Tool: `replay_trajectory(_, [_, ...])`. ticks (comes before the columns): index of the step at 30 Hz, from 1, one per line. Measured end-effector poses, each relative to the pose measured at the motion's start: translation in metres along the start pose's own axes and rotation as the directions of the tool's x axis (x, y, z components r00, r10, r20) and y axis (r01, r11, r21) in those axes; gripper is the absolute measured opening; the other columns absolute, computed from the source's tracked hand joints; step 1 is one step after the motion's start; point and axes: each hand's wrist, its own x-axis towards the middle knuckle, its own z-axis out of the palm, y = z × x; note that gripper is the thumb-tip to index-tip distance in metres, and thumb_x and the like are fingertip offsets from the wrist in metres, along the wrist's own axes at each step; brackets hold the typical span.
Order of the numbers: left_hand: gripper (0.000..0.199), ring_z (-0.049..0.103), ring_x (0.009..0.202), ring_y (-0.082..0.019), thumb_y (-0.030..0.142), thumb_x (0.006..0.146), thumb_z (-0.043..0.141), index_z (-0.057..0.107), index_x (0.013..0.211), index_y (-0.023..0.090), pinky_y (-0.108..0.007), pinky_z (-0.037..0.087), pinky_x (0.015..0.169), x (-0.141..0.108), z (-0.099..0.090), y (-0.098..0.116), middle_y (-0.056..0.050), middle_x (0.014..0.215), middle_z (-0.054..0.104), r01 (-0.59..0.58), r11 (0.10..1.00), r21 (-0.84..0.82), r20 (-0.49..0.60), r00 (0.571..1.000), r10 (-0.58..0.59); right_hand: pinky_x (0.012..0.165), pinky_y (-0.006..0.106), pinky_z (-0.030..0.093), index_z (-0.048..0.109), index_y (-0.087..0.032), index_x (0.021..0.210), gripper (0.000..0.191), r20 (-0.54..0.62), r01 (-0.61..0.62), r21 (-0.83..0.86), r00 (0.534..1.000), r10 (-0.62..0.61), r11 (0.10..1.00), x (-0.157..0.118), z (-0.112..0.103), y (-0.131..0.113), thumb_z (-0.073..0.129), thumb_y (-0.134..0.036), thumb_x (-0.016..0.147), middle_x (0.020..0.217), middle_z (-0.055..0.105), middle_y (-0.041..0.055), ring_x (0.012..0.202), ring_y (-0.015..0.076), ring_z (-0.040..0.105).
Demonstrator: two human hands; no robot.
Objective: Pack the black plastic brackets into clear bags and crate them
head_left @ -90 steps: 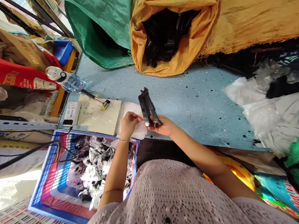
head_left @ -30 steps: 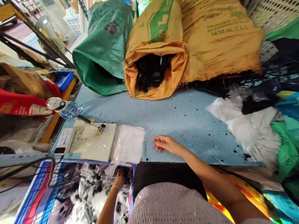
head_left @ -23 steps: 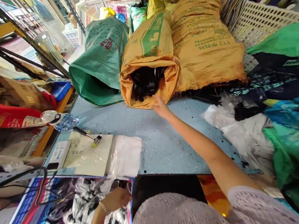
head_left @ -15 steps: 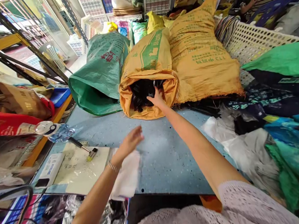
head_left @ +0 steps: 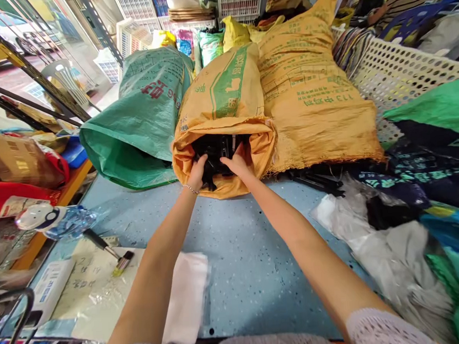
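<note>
Both hands reach forward over the speckled blue bench [head_left: 242, 274] and into the mouth of the middle orange woven sack [head_left: 226, 190], which lies with its opening towards the person and its edge rolled outwards. Black plastic parts [head_left: 214, 163] are heaped inside that opening. The left hand [head_left: 197, 172], with a beaded bracelet [head_left: 191, 188] at its wrist, is at the left part of the mouth, its thumb against the black heap. The right hand [head_left: 237, 162] is further to the right in the same opening, its thumb pointing left across the parts. A gap separates the two hands. On each, the remaining fingers are largely hidden in the dark mouth, so I cannot tell whether they are closed on a piece or loose.

A green woven sack [head_left: 149, 102] gapes just to the left, and a larger orange sack [head_left: 310, 103] lies to the right, with black strips [head_left: 319, 182] poking out by its lower edge. Nearer the person, left of the left forearm, a black-handled tool [head_left: 98, 240] lies across a handwritten sheet [head_left: 93, 297]; a clear water bottle [head_left: 68, 221] lies beyond it. White plastic bags [head_left: 189, 292] lie flat right of that forearm, and crumpled clear plastic [head_left: 345, 214] covers the bench's right side.
</note>
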Motion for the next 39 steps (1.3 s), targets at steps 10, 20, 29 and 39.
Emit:
replay_trajectory(10, [0.027, 0.066, 0.104, -0.026, 0.036, 0.091, 0.056, 0.064, 0.109, 0.018, -0.041, 0.056, 0.093, -0.110, -0.015, -0.022, -0.009, 0.106, 0.070, 0.160, 0.983, 0.087, -0.060, 0.986, -0.156, 0.119, 0.061, 0.030, 0.014, -0.005, 0.163, 0.091, 0.069, 0.228, -0.065, 0.972, -0.224, 0.971, -0.096, -0.004, 0.020, 0.058, -0.042, 0.092, 0.150, 0.043, 0.0301, 0.147, 0.0428, 0.035])
replay_trajectory(20, [0.049, 0.064, 0.068, -0.017, 0.044, 0.077, 0.064, 0.067, 0.116, 0.015, -0.032, 0.052, 0.063, -0.269, -0.052, 0.035, -0.015, 0.110, 0.074, 0.463, 0.879, -0.118, 0.461, 0.809, -0.364, 0.102, 0.047, 0.055, 0.038, -0.029, 0.154, 0.068, 0.330, 0.098, 0.591, 0.877, -0.351, 0.801, -0.213, -0.066, -0.015, 0.049, -0.065, 0.098, 0.149, 0.054, 0.0117, 0.132, 0.0286, 0.058])
replay_trajectory(29, [0.047, 0.067, 0.066, -0.014, 0.057, 0.080, 0.073, 0.058, 0.103, 0.019, -0.025, 0.054, 0.058, -0.383, -0.045, 0.005, -0.003, 0.088, 0.068, 0.348, 0.937, -0.026, 0.339, 0.885, -0.319, 0.100, 0.040, 0.052, 0.054, -0.023, 0.132, 0.059, 0.331, 0.078, 0.578, 0.887, -0.321, 0.812, -0.328, -0.082, 0.004, 0.049, -0.071, 0.097, 0.123, 0.065, 0.0086, 0.116, 0.0245, 0.064])
replay_trajectory(39, [0.044, 0.066, 0.064, -0.013, 0.058, 0.083, 0.070, 0.056, 0.101, 0.020, -0.025, 0.054, 0.057, -0.398, -0.039, 0.011, -0.001, 0.082, 0.068, 0.275, 0.961, -0.020, 0.266, 0.928, -0.260, 0.064, 0.029, 0.045, 0.039, -0.025, 0.076, 0.055, 0.369, 0.212, 0.379, 0.858, -0.357, 0.901, -0.342, -0.092, 0.015, 0.025, -0.071, 0.103, 0.067, 0.046, -0.0017, 0.063, 0.0156, 0.049])
